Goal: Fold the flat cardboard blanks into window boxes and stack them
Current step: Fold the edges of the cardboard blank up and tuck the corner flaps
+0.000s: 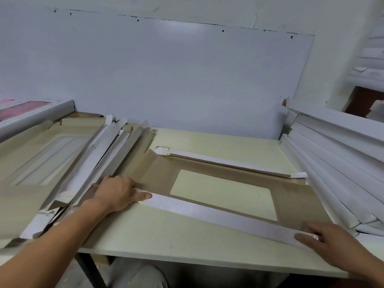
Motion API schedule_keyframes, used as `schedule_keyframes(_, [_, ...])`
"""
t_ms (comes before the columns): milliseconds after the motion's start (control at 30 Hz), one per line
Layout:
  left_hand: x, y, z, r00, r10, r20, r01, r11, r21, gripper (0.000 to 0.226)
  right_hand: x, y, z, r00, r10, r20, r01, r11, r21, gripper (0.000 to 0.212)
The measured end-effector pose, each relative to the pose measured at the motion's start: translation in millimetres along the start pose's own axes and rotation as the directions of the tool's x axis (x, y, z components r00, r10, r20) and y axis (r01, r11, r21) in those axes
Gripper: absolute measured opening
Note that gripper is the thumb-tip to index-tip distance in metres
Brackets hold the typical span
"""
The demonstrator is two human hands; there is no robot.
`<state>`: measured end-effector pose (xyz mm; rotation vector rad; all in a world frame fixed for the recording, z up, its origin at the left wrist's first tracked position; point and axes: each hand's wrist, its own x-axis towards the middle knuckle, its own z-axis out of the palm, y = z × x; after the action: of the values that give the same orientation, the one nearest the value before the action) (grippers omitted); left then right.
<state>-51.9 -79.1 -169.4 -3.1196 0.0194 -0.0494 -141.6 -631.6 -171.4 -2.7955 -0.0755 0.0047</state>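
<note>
On the table (pixel 145 229), middle: cardboard blank (pixel 162 177) lying flat, brown side up, angled from far left to near right.
Window: rectangular cut-out (pixel 224 194) in the middle of the blank, pale table surface showing through.
Near flap: long white strip (pixel 218 215) folded up along the blank's near edge, running from the left hand to the right hand.
Far flap: matching white strip (pixel 228 163) raised along the far edge, small tabs at both ends.
Left hand (pixel 118 194): palm down at the left end of the near flap, fingers bent over the fold, thumb stretched out flat along the white strip and pressing on it.
Right hand (pixel 324 235): at the right end of the same flap, fingers laid on the white strip and pressing it; underside of the hand hidden, so a pinch cannot be told from a plain press.
Left of the blank: loose pile of blanks (pixel 62 159), brown sides and white edges mixed, overlapping and fanned, one window visible in it.
Far left corner: finished box (pixel 35 111) with white walls and something pink showing through its window, resting on the pile.
Right of the blank: stack of white boxes (pixel 336 154) leaning in layers, lower edge just beside the blank's right end.
Behind: pale panel (pixel 166 75) fixed to the wall, dark screw holes along its top edge.
Below the table edge: dark table leg (pixel 89 269) and the person's knee (pixel 143 275).
</note>
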Motion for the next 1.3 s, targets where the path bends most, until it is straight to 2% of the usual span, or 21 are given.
schedule_keyframes(67, [-3, 7, 1, 0.991, -0.029, -0.129, 0.037, 0.998, 0.060, 0.071, 1, -8, -4, 0.996, 0.021, 0.083, -0.022, 1.000, 0.018, 0.048])
schedule_keyframes(133, [-6, 16, 2, 0.957, -0.011, -0.290, 0.022, 0.999, 0.035, 0.050, 3, -24, -4, 0.987, 0.039, 0.157, -0.048, 0.997, 0.054, 0.049])
schedule_keyframes(200, [-13, 32, -3, 0.935, 0.019, -0.355, -0.038, 0.998, -0.048, 0.053, 8, -43, 2, 0.974, 0.040, 0.225, -0.042, 0.999, 0.002, 0.052])
schedule_keyframes(300, [-40, 72, -11, 0.925, 0.174, -0.338, -0.238, 0.959, -0.157, 0.063, 10, -85, 12, 0.955, 0.039, 0.293, -0.016, 0.997, -0.082, 0.051])
schedule_keyframes(333, [-53, 87, -12, 0.896, 0.244, -0.371, -0.337, 0.918, -0.209, 0.061, 10, -101, 17, 0.947, 0.039, 0.319, -0.032, 0.999, -0.029, 0.046])
schedule_keyframes(400, [-83, 118, -15, 0.803, 0.394, -0.447, -0.536, 0.806, -0.252, 0.055, 8, -134, 33, 0.919, 0.029, 0.393, -0.127, 0.966, 0.227, 0.033])
schedule_keyframes(500, [-119, 153, -11, 0.643, 0.567, -0.514, -0.724, 0.668, -0.169, 0.052, 16, -179, 61, 0.925, 0.000, 0.380, -0.226, 0.803, 0.551, 0.004])
schedule_keyframes(533, [-126, 160, -8, 0.603, 0.616, -0.506, -0.752, 0.651, -0.104, 0.051, 21, -194, 67, 0.935, 0.009, 0.354, -0.245, 0.738, 0.629, 0.008])
schedule_keyframes(600, [-131, 166, 0, 0.599, 0.690, -0.406, -0.753, 0.658, 0.008, 0.053, 32, -221, 75, 0.923, 0.006, 0.385, -0.322, 0.561, 0.763, 0.022])
schedule_keyframes(667, [-130, 164, 7, 0.630, 0.709, -0.318, -0.721, 0.686, 0.102, 0.055, 42, -240, 74, 0.878, -0.065, 0.474, -0.414, 0.394, 0.821, 0.027])
schedule_keyframes(700, [-127, 161, 8, 0.660, 0.698, -0.277, -0.694, 0.708, 0.133, 0.056, 46, -244, 73, 0.860, -0.108, 0.499, -0.439, 0.345, 0.830, 0.025])
schedule_keyframes(767, [-122, 155, 10, 0.698, 0.665, -0.265, -0.652, 0.744, 0.148, 0.057, 49, -245, 72, 0.862, -0.144, 0.486, -0.403, 0.388, 0.829, 0.022])
schedule_keyframes(800, [-118, 151, 11, 0.710, 0.649, -0.274, -0.639, 0.757, 0.139, 0.056, 49, -241, 73, 0.898, -0.134, 0.420, -0.309, 0.488, 0.816, 0.021])
schedule_keyframes(867, [-113, 143, 11, 0.724, 0.628, -0.286, -0.619, 0.774, 0.131, 0.054, 47, -227, 72, 0.964, -0.162, 0.209, -0.028, 0.724, 0.689, 0.016])
schedule_keyframes(933, [-108, 137, 10, 0.719, 0.630, -0.292, -0.620, 0.772, 0.141, 0.049, 43, -205, 65, 0.969, -0.229, 0.094, 0.148, 0.841, 0.521, 0.018])
schedule_keyframes(1067, [-104, 133, -1, 0.727, 0.651, -0.218, -0.633, 0.759, 0.152, 0.028, 19, -153, 44, 0.916, -0.329, 0.229, 0.243, 0.910, 0.336, 0.064])
schedule_keyframes(1100, [-102, 133, -5, 0.732, 0.649, -0.205, -0.635, 0.760, 0.138, 0.020, 12, -141, 41, 0.910, -0.335, 0.246, 0.263, 0.922, 0.282, 0.069])
schedule_keyframes(1133, [-100, 134, -7, 0.745, 0.636, -0.198, -0.632, 0.769, 0.093, 0.016, 6, -132, 39, 0.917, -0.328, 0.229, 0.273, 0.931, 0.243, 0.066])
schedule_keyframes(1200, [-93, 135, -11, 0.800, 0.569, -0.191, -0.586, 0.809, -0.044, 0.021, -1, -119, 38, 0.947, -0.299, 0.115, 0.275, 0.942, 0.191, 0.046])
schedule_keyframes(1267, [-85, 139, -13, 0.850, 0.496, -0.178, -0.522, 0.839, -0.153, 0.022, -3, -115, 37, 0.971, -0.241, 0.009, 0.236, 0.957, 0.170, 0.028])
schedule_keyframes(1300, [-81, 142, -12, 0.864, 0.469, -0.186, -0.499, 0.849, -0.177, 0.020, -4, -115, 36, 0.977, -0.208, -0.038, 0.212, 0.967, 0.144, 0.026])
